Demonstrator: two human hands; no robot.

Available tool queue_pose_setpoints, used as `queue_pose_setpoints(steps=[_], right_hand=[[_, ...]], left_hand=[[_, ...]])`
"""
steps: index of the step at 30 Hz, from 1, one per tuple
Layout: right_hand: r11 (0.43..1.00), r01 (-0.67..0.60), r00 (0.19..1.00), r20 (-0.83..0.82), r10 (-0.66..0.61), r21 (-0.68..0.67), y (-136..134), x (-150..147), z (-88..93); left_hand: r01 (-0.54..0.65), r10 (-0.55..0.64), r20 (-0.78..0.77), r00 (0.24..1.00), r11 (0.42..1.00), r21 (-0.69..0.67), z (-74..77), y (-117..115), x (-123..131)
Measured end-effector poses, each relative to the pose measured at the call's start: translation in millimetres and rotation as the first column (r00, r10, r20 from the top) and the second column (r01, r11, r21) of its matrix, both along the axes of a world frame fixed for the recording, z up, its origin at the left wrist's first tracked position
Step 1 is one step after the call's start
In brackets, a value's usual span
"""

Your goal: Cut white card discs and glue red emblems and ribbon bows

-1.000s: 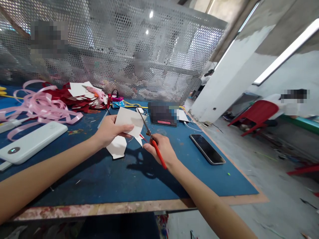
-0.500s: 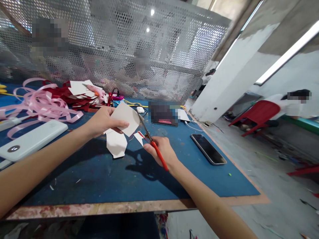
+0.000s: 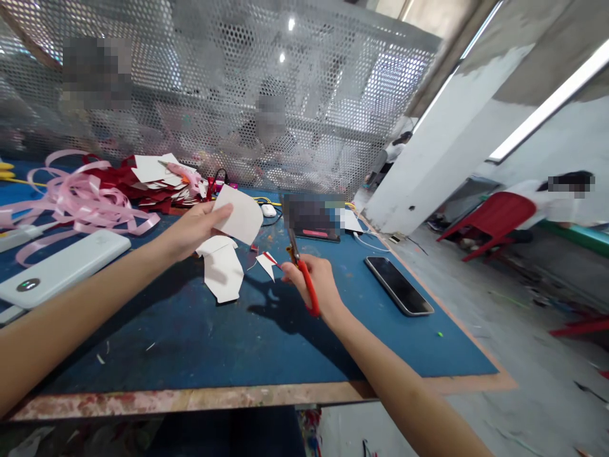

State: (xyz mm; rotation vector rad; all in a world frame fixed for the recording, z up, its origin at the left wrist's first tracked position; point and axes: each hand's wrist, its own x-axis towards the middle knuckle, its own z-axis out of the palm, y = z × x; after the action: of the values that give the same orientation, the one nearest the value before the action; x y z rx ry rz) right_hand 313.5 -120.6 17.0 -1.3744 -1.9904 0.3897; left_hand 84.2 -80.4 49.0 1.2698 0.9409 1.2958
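Above the blue tabletop (image 3: pixel 190 355), the left hand (image 3: pixel 196 230) has its grip clamped on a white card (image 3: pixel 240 216); the right hand (image 3: pixel 321 282), wrapped round orange scissors (image 3: pixel 313 297), has drawn them clear, so cutting seems paused.

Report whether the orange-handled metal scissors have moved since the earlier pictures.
Yes, the scissors have moved right: their blades, earlier overlapping the small white rounded case in view, now overlap the left part of the flat black rectangular device.

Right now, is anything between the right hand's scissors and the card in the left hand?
Nothing visible: a gap separates the scissors from the white card; the small white case seen through it lies on the blue mat beyond.
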Motion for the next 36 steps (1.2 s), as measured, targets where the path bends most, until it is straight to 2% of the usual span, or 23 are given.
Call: queue_pose_setpoints(steps=[3, 6, 9, 11, 14, 19, 23, 36], right_hand=[[0.998, -0.057, 0.993, -0.101, 0.056, -0.016, 4, 1, -2.5], [0.997, -0.072, 0.993, -0.095, 0.069, -0.026, 4, -1, -5.8], [0.994, -0.104, 0.991, -0.088, 0.099, -0.045, 3, -4, -8.8], [0.992, -0.118, 0.99, -0.085, 0.114, -0.048, 2, -6, -9.9], [0.991, -0.126, 0.988, -0.09, 0.122, -0.048, 0, -7, -10.7], [0.978, -0.21, 0.968, -0.144, 0.207, -0.002, -2, -8, -11.5], [0.971, -0.239, 0.958, -0.157, 0.241, 0.029, -3, -8, -12.1], [0.986, -0.158, 0.986, -0.048, 0.16, 0.046, -6, -2, -1.5]], left_hand=[[0.014, -0.014, 0.082, 0.997, 1.0, 0.0, -3.6, -4, 9], [0.009, -0.012, 0.116, 0.993, 1.0, 0.027, -2.3, -11, 13], [-0.034, 0.036, 0.136, 0.99, 0.999, -0.02, -0.3, -17, 16], [-0.018, 0.023, 0.143, 0.989, 0.999, -0.034, -0.8, -20, 19], [0.021, -0.019, 0.102, 0.995, 1.0, -0.022, -4.7, -24, 24], [0.015, -0.017, -0.07, 0.997, 0.999, -0.028, -11.7, -34, 34], [-0.021, 0.02, -0.076, 0.997, 1.0, -0.006, -12.8, -39, 38], [0.04, -0.043, -0.08, 0.996, 0.999, -0.031, -5.9, -33, 26]])
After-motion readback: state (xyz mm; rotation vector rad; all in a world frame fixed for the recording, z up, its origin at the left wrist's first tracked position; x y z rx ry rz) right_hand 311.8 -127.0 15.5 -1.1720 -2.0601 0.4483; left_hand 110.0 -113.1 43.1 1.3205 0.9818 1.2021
